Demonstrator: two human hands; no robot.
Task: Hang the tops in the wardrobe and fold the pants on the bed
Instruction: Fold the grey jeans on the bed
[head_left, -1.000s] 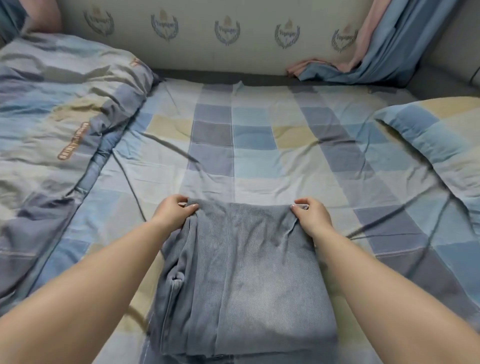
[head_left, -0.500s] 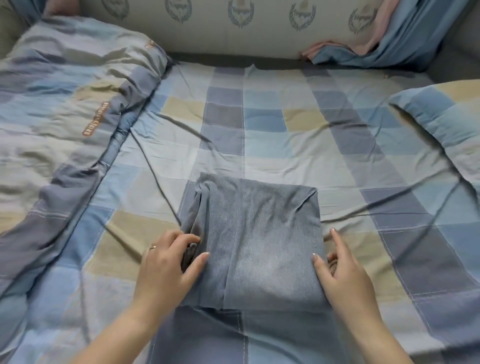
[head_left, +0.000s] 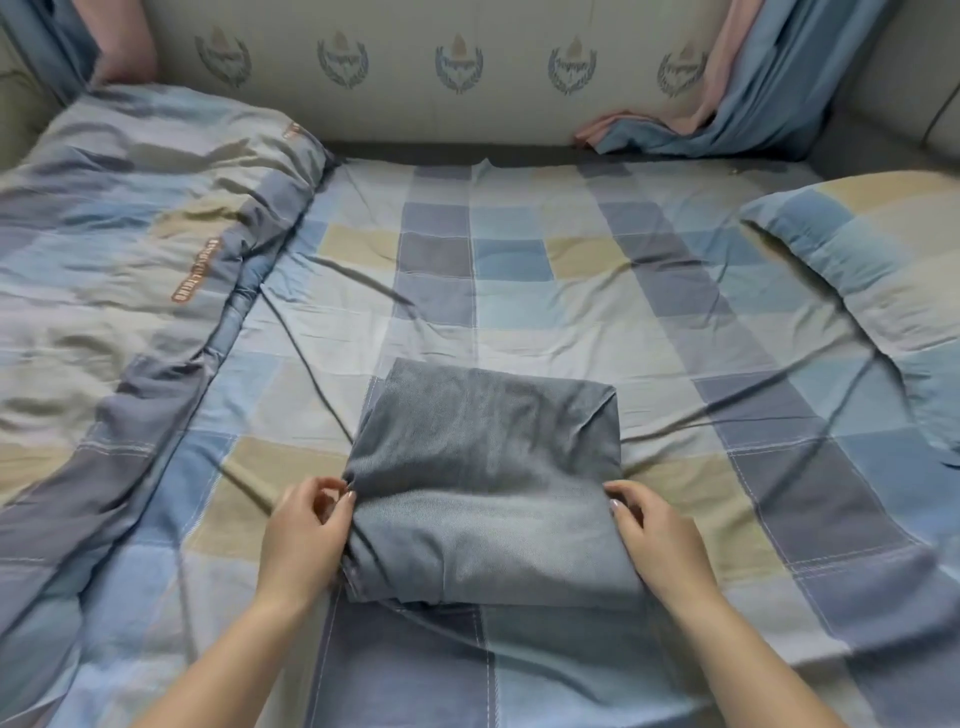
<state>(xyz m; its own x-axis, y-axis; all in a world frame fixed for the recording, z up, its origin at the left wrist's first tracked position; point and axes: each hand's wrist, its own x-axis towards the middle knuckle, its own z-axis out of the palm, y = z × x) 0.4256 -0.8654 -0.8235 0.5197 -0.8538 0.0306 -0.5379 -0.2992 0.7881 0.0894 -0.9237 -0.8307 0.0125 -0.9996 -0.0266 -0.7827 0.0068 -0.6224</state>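
Pants (head_left: 483, 488) lie folded into a compact block near the bed's (head_left: 524, 291) front edge. I pinch its left side with my left hand (head_left: 306, 540) and its right side with my right hand (head_left: 660, 540), likely to square the fold.

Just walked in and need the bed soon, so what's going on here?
A person is folding grey-blue pants on the checked bed sheet. The pants lie in a compact rectangle. The left hand and right hand sit at its two near sides, fingers curled on the fabric edges. A duvet lies left, a pillow right.
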